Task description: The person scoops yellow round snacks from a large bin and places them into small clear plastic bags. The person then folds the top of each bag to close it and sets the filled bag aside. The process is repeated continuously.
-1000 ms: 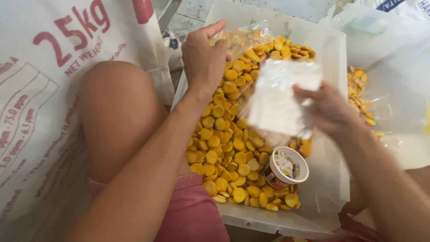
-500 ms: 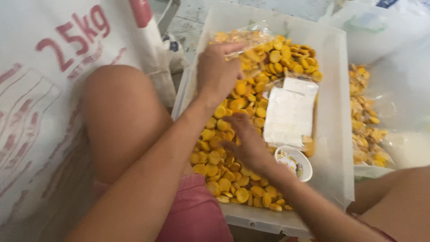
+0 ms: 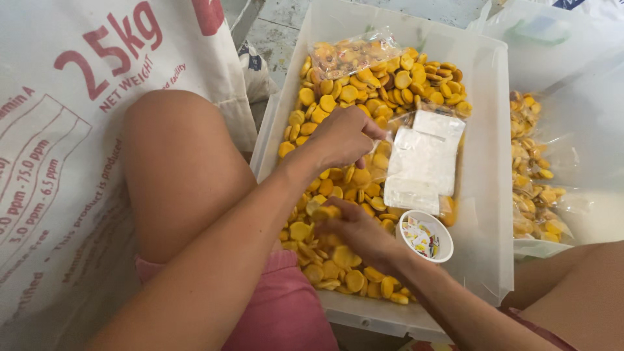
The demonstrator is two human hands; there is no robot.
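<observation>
Scooping yellow round pieces [image 3: 351,195] from the translucent bin [image 3: 484,214]: right hand [image 3: 354,234] pinches a few near the small cup [image 3: 426,239], left hand [image 3: 344,136] closed, seemingly on the clear bag's [image 3: 422,159] mouth; next, pieces go into that bag.

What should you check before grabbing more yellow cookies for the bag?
1. Left hand keeps the clear bag open: cannot tell, the mouth is hidden.
2. Right hand has yellow cookies: ok, some sit at its fingertips.
3. Plenty of cookies in the white tub: ok.
4. Stack of empty bags within reach: ok, lying on the cookies.
5. Small cup upright: ok.
</observation>
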